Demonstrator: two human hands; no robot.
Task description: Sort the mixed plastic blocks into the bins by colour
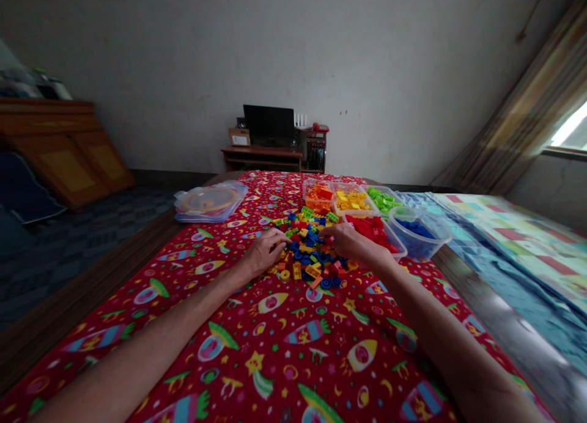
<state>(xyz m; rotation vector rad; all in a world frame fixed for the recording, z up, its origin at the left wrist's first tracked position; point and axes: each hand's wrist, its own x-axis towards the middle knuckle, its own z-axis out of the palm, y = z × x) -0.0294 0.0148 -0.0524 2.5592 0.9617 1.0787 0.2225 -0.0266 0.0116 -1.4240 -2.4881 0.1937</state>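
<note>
A heap of mixed toy building bricks in blue, yellow, green, orange and red lies on the red patterned tablecloth. At its left edge is my left hand, thumb and fingers curled together against the bricks; what they hold, if anything, is too small to make out. My right hand reaches over the heap's right side with its fingers bent down among the bricks. Its fingertips come together by a reddish piece, partly hidden. Close beside this hand stands a clear box of red bricks.
Behind it are tubs of orange bricks, yellow bricks and green bricks. A round-cornered tub of blue bricks sits at the table's right edge. Stacked clear lids lie at the left. A bed adjoins the right side.
</note>
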